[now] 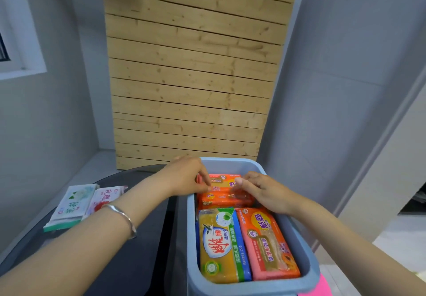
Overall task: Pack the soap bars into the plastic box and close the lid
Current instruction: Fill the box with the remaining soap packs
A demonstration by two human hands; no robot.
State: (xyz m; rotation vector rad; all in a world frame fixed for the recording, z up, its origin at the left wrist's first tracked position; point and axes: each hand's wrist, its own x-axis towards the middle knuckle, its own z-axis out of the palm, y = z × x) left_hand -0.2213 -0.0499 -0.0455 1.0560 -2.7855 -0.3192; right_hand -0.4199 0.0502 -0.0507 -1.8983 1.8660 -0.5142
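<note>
A grey-blue plastic box (306,245) stands open on the dark table. Inside, near me, lie a yellow soap bar with a blue-green edge (219,245) and an orange-pink soap bar (268,242) side by side. At the far end lies an orange soap bar (227,197) crosswise. My left hand (186,177) pinches its left end and my right hand (262,190) holds its right end, both reaching into the box. On the table to the left lie a white-green soap pack (70,205) and a white-red soap pack (102,200). No lid is visible.
The dark round table (129,263) carries the box at its right side. A wooden slatted panel (191,76) leans against the wall behind. Something pink (318,288) shows at the box's near right corner. Grey walls stand on both sides.
</note>
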